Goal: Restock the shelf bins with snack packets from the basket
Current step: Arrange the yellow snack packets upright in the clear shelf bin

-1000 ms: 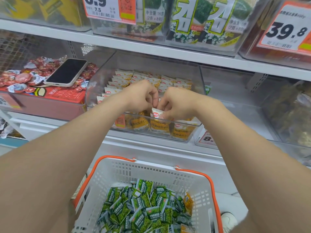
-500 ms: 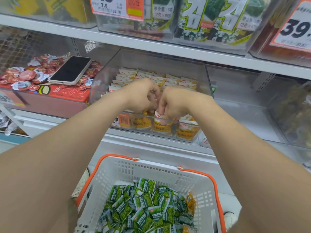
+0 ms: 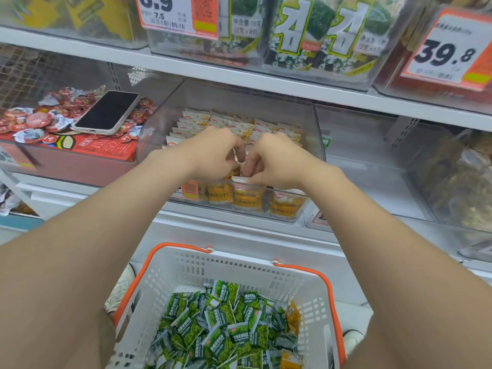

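Note:
A clear shelf bin (image 3: 318,134) holds rows of upright orange-and-white snack packets (image 3: 266,127). Both my hands are inside its front part, fingers curled. My right hand (image 3: 274,162) pinches the white top of an orange packet (image 3: 247,194) in the front row. My left hand (image 3: 213,153) is curled close beside it, fingertips down among the packets; what it holds is hidden. Below, a white basket (image 3: 239,265) with orange handles holds several green packets (image 3: 223,323) and a few orange ones (image 3: 292,315).
A phone (image 3: 107,111) lies on red jelly cups in the left bin. An empty clear bin (image 3: 372,166) sits to the right, then one with dark snacks (image 3: 458,182). Seaweed packs (image 3: 314,35) and price tags fill the shelf above.
Both hands stayed at the bin's front row, shifting slightly; the packet's white top now shows under my right hand. The view tilted a little.

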`<state>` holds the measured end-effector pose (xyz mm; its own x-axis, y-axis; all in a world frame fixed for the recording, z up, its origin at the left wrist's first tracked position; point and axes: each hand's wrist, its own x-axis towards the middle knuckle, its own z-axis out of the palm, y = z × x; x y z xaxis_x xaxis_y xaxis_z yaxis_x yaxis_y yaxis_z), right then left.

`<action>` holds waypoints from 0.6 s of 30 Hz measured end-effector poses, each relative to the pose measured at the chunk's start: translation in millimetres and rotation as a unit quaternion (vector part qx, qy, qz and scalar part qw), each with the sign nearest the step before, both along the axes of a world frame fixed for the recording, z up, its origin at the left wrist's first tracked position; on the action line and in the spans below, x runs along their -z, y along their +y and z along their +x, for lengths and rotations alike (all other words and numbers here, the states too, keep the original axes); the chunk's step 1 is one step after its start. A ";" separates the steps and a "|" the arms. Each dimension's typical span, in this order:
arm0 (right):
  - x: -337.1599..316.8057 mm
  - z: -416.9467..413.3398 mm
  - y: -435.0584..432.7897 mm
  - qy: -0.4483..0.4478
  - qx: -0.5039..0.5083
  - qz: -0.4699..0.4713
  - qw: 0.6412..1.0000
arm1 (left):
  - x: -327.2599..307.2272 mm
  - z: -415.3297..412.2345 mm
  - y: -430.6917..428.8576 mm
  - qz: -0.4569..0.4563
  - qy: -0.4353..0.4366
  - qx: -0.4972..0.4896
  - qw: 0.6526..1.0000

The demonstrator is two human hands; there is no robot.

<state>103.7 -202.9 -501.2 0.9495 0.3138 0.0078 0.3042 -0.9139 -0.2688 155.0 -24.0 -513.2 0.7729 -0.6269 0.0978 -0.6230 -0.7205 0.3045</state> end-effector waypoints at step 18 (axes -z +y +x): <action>132.0 -158.7 -34.1 0.366 -0.081 -0.326 0.868 | 67.5 -160.2 -50.9 0.271 0.057 0.208 0.938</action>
